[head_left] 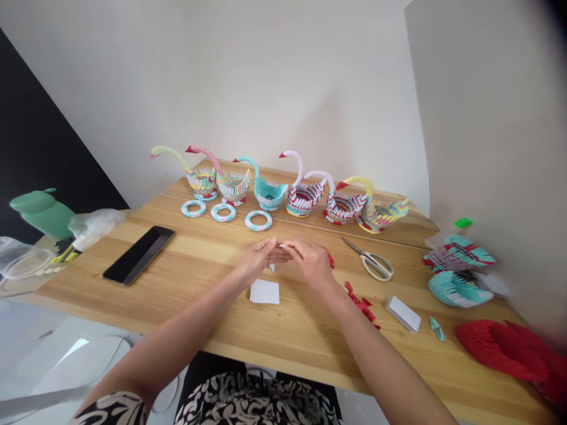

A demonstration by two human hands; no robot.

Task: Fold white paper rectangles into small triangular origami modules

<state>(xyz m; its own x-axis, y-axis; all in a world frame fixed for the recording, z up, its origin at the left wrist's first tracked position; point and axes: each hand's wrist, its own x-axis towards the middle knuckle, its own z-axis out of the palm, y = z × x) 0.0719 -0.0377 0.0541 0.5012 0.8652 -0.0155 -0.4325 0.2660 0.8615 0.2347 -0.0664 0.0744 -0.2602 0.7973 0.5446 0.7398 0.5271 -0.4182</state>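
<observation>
Over table (195,254) before walls (266,71), probably paper (283,245).

Lt wood counter (195,265), off-wht back wall (266,71), greyish side wall (478,118) R, blk panel (31,130) far L, pale floor (18,330) below.

There it is, a small white paper piece (282,245), pinched between my left grip (258,260) and right grip (311,264) over the desk (190,251)! Only a pale sliver shows past the fingers, so I can't read its folds from out here. Just below, a white pointed tip (271,267) peeks out by the left grip; part of the same piece or separate, I can't tell. And nearer the front edge, a white paper stack (264,291), rectangular, lies flat, its sheets slightly uneven at the left.
</observation>
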